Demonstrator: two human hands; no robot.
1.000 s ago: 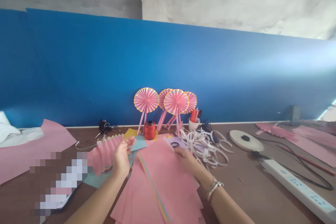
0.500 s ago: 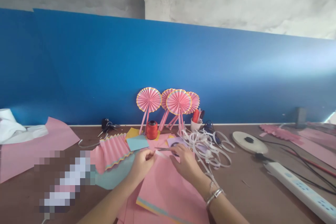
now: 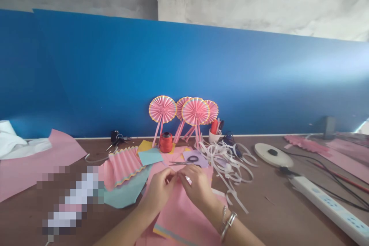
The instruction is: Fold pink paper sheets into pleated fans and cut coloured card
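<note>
My left hand [image 3: 158,192] and my right hand [image 3: 196,190] meet above a stack of pink paper sheets [image 3: 184,215], fingertips pinched together on a small white paper strip [image 3: 188,179]. Most of the strip is hidden by my fingers. Just beyond my right hand, a pair of scissors with black handles [image 3: 184,163] lies across a lilac paper piece [image 3: 196,158]. Left of my left hand sit a pleated pink paper fan [image 3: 121,167] with a yellow edge, a teal sheet [image 3: 123,196] and a small light blue square [image 3: 150,156].
Pink paper rosettes on sticks [image 3: 163,109] stand against the blue wall, behind a red thread spool [image 3: 166,142]. A tangle of white paper strips [image 3: 227,163] lies to the right, near a white power strip [image 3: 325,207]. A pixelated blurred object [image 3: 72,200] covers the table's left.
My hands have come together over the pink paper, and my right hand is now on the white strip. The scissors, close to my right hand before, now lie apart on the lilac paper.
</note>
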